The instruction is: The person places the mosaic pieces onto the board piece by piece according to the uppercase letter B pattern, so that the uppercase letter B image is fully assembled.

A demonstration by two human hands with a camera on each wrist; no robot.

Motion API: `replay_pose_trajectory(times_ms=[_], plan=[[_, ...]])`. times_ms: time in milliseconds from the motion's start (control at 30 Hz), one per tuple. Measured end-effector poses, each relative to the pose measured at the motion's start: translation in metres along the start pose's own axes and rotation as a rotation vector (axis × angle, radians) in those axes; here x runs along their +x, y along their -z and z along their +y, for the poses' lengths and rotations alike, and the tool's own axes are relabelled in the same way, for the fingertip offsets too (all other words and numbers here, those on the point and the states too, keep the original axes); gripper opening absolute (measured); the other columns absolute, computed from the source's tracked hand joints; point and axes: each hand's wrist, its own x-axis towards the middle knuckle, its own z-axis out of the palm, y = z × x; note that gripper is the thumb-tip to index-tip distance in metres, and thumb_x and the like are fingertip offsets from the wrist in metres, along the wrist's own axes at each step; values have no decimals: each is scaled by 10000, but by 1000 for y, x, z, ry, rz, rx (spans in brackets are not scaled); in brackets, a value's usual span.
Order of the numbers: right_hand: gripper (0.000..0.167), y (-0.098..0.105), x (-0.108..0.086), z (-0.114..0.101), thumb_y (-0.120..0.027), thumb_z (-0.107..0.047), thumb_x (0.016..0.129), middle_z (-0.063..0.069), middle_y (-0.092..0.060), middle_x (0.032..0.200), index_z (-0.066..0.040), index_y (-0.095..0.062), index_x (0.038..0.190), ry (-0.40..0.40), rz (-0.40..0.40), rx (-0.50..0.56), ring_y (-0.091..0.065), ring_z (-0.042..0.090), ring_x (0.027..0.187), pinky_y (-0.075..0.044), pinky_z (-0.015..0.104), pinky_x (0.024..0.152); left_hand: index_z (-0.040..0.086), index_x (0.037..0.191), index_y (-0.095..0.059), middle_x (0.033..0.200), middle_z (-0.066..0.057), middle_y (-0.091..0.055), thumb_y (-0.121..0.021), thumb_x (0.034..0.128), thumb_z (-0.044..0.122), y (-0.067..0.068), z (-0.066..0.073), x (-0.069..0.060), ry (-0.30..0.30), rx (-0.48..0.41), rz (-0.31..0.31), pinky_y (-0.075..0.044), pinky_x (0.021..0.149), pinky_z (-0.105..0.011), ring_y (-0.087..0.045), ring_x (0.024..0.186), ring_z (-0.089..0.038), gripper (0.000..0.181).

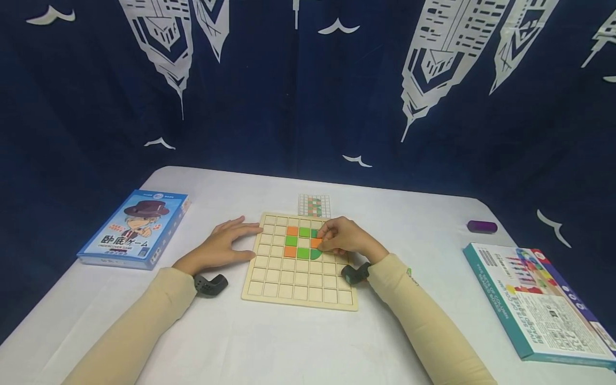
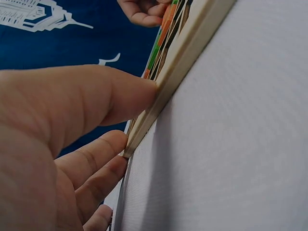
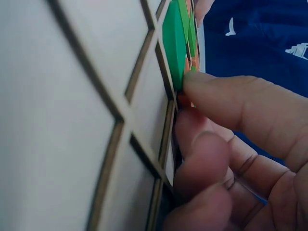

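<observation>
A wooden grid board (image 1: 286,293) lies on the white table. Orange squares (image 1: 292,231), light green squares (image 1: 305,232) and darker green rounded pieces (image 1: 315,254) sit in its upper cells. My left hand (image 1: 223,244) rests at the board's left edge, thumb and fingertips touching the rim (image 2: 166,79) with fingers fairly straight. Over the coloured pieces, my right hand (image 1: 350,237) pinches an orange tile (image 1: 315,243) between thumb and curled fingers, at a cell among the green pieces. In the right wrist view the fingers mostly hide that tile beside a dark green piece (image 3: 174,45).
Behind the board lies a small pattern card (image 1: 304,205). A blue game box (image 1: 130,235) is at the left and a teal-edged box (image 1: 539,305) at the right. Near that box sits a purple object (image 1: 482,226). A small green item (image 1: 409,271) shows partly beside the right sleeve.
</observation>
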Motion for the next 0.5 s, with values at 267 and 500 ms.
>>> replay_pose_trajectory(times_ms=[267, 500], plan=[[283, 6, -6, 7, -802, -92, 955, -20, -687, 752, 36, -739, 1200, -7, -8, 63, -535, 103, 593, -444, 218, 564, 106, 1567, -579, 1665, -124, -494, -767, 953, 296, -1, 0, 0, 12, -6, -3, -77, 1285, -714, -161, 1645, -422, 670], [300, 22, -20, 19, -737, -123, 1004, 3, -676, 798, 39, -735, 1256, 36, -20, 142, -550, 128, 630, -472, 231, 575, 97, 1567, -575, 1663, -127, -496, -769, 951, 294, 0, -1, 0, 7, 3, -1, -75, 1288, -706, -165, 1643, -427, 675]])
